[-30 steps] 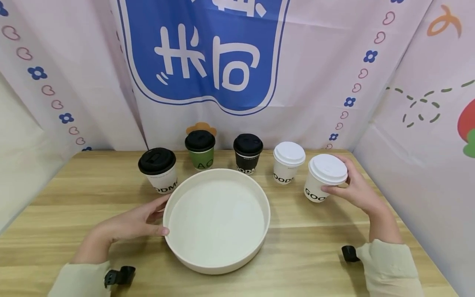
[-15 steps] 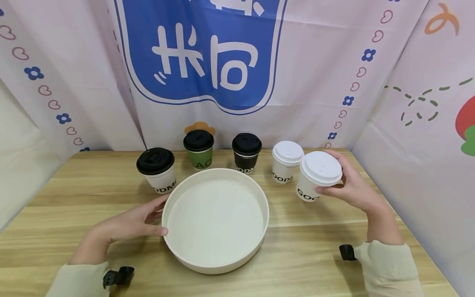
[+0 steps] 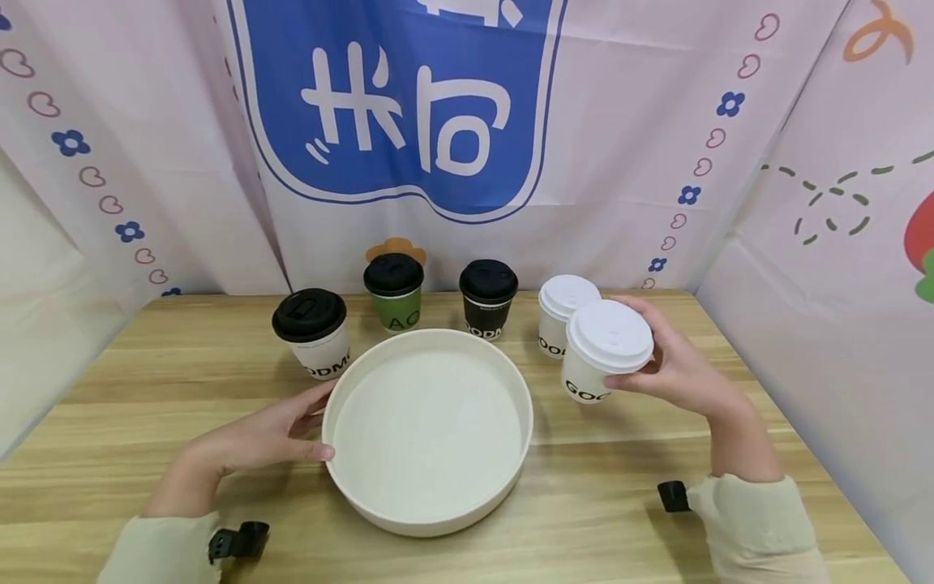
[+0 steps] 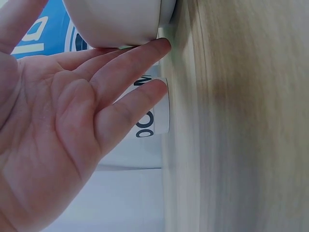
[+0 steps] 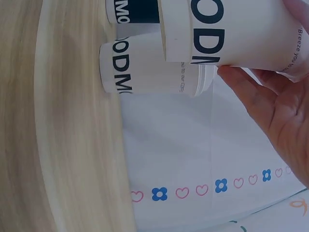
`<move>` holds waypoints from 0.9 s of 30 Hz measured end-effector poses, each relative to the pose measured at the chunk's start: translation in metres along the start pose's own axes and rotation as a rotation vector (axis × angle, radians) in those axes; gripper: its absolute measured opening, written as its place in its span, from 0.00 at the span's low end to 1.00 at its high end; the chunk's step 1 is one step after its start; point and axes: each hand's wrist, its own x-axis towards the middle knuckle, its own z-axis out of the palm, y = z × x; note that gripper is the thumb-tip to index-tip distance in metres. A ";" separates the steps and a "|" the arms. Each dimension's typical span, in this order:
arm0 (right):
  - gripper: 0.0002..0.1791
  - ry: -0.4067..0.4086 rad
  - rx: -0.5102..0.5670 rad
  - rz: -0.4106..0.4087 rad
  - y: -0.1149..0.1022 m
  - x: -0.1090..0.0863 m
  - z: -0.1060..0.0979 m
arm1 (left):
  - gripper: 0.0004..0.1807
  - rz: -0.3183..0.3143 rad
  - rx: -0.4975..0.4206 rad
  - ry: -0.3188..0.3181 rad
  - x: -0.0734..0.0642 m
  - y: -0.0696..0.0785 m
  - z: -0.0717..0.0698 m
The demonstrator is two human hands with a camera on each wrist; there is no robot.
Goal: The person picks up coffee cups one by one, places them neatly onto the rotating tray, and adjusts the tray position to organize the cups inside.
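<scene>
My right hand (image 3: pixel 682 365) grips a white lidded paper coffee cup (image 3: pixel 609 349) from its right side, thumb in front. In the right wrist view this coffee cup (image 5: pixel 236 34) is held off the table, the fingers (image 5: pixel 246 92) against its side. My left hand (image 3: pixel 255 434) touches the left side of a round cream tray (image 3: pixel 430 519), its thumb at the rim. In the left wrist view the fingers (image 4: pixel 130 65) lie fairly straight against the tray's outer wall (image 4: pixel 120 24). Nothing lies in the tray.
Behind the held cup stands a smaller white-lidded cup (image 3: pixel 552 334), partly hidden. Along the back are a black cup (image 3: pixel 486 316), a green cup (image 3: pixel 397 310) and a white cup with black lid (image 3: pixel 321 353). A printed cloth (image 3: pixel 613 162) hangs behind the wooden table (image 3: pixel 606 503).
My right hand has carried the white cup leftward, towards the tray and in front of the smaller white cup. The left hand and the tray have stayed in place.
</scene>
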 end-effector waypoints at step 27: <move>0.56 -0.146 0.049 -0.127 -0.039 0.031 0.046 | 0.52 0.020 -0.016 -0.003 -0.001 0.001 0.002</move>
